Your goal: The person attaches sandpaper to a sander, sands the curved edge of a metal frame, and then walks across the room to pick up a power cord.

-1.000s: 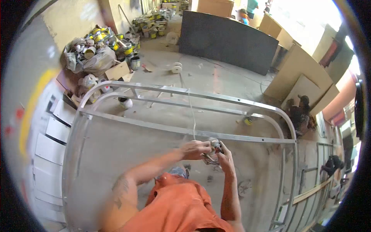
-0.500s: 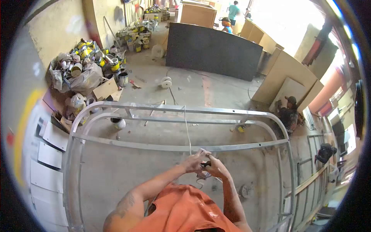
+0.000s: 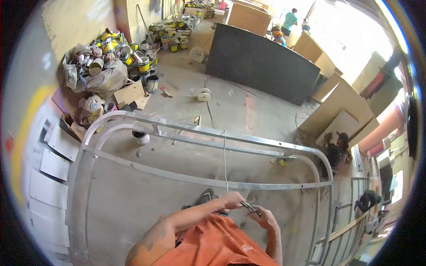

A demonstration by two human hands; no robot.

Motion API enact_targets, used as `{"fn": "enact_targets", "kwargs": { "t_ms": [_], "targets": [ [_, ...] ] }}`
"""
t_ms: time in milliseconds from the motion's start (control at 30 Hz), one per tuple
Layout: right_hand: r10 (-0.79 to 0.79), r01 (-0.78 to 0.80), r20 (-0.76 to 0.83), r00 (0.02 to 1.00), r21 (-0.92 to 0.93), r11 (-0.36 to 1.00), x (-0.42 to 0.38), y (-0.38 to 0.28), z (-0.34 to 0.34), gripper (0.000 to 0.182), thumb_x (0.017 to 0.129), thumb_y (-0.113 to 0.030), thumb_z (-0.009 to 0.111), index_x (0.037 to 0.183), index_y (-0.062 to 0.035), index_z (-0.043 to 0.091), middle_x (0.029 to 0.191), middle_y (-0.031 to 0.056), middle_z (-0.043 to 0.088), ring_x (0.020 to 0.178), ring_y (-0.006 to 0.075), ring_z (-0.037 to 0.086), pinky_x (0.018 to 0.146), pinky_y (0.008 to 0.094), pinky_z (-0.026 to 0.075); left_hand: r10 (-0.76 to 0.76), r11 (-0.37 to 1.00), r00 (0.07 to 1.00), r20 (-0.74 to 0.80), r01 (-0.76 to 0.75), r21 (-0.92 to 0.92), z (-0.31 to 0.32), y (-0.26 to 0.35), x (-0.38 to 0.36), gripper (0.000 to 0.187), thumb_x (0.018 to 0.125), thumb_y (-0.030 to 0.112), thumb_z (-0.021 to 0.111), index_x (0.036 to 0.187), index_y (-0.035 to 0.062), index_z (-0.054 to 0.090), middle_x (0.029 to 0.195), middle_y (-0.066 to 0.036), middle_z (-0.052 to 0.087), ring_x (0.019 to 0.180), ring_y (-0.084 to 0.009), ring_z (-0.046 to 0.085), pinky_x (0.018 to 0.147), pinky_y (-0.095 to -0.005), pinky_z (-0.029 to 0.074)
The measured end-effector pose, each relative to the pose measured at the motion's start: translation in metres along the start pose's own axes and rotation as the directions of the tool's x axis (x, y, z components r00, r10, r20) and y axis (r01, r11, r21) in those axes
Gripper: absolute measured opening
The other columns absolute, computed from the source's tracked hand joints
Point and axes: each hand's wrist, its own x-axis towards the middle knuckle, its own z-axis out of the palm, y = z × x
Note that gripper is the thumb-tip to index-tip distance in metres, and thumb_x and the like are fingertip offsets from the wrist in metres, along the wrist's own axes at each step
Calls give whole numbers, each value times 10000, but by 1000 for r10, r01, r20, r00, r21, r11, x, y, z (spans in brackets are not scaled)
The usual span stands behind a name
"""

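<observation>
A pale cable (image 3: 225, 159) hangs over the metal frame (image 3: 177, 175) and runs down to my left hand (image 3: 232, 200), which is closed on it. Between my hands lies a short, dark and light banded item (image 3: 250, 207); whether it is coiled cable or a tool is too small to tell. Its right end is in the fingers of my right hand (image 3: 265, 218), which are closed round it. Both hands are in front of the orange shirt (image 3: 217, 241), just below the frame's lower bar.
The rounded frame surrounds me. Beyond it are a cable spool (image 3: 204, 94), a dark panel (image 3: 262, 62) and heaped paint cans (image 3: 106, 66). A crouching person (image 3: 338, 148) is at the right, by leaning boards (image 3: 344, 102). White sheets (image 3: 48, 188) lie at the left.
The view has turned and tilted. My hands have moved apart and lower, towards the shirt, and the banded item now shows between them. A foot has come into view below the frame bar.
</observation>
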Motion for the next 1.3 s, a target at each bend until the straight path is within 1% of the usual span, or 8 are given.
{"fn": "enact_targets", "kwargs": {
  "t_ms": [133,367,567,633,800,1067,1200,1300],
  "targets": [
    [161,-126,152,975,-217,968,17,69,2,336,880,-403,740,948,-74,750,820,143,714,709,201,652,693,384,510,-87,996,994,-70,88,0,-37,-7,-7,217,858,265,579,896,96,710,889,-196,693,852,-419,651,764,-515,510],
    [194,-297,-322,927,-313,902,28,266,49,334,816,-372,749,841,-40,725,743,195,629,796,408,600,755,482,489,-2,1000,926,-378,4,4,-138,34,2,173,907,260,633,1000,216,771,693,-141,640,692,-309,668,592,-446,502],
    [157,-276,-628,762,-96,956,14,389,25,250,927,-271,651,926,-22,673,862,176,686,722,342,656,632,375,516,-239,935,790,-565,29,-354,-221,85,34,240,912,289,710,792,81,720,576,-140,577,482,-323,543,505,-403,450],
    [748,-510,-269,607,590,626,3,379,-9,241,1000,-260,546,975,-65,685,886,131,684,651,280,662,541,349,512,5,995,708,-706,-75,-68,-233,92,50,324,928,347,703,787,55,711,558,-178,522,451,-336,441,477,-388,406],
    [716,-245,-543,439,694,677,-16,371,-103,296,1041,-223,472,1217,-24,602,863,105,661,671,240,659,566,335,531,101,986,667,-738,-163,-13,-269,94,65,187,929,217,711,866,42,727,561,-143,409,522,-110,332,464,-338,353],
    [212,-267,-970,-118,237,934,-145,243,-296,287,1028,-244,495,1177,-15,586,854,133,640,691,282,626,604,375,517,-8,954,700,-715,-208,-214,-343,69,80,192,939,84,639,1085,-5,727,698,18,612,652,-53,539,577,-267,460],
    [-244,-521,-951,-192,-112,846,-191,71,-371,287,1022,-254,507,1156,-11,577,849,147,629,702,302,610,623,395,510,225,961,528,-819,-257,98,-410,39,68,244,951,167,643,1132,22,719,633,44,513,586,-52,456,521,-245,399],
    [-508,-651,-854,-115,-321,687,-181,-60,-406,289,1017,-262,516,1141,-8,571,846,158,621,709,318,598,637,410,505,-160,860,491,-857,-357,-365,-477,15,59,235,967,209,617,1030,4,715,608,64,462,546,-72,427,492,-256,368]
  ]
}}
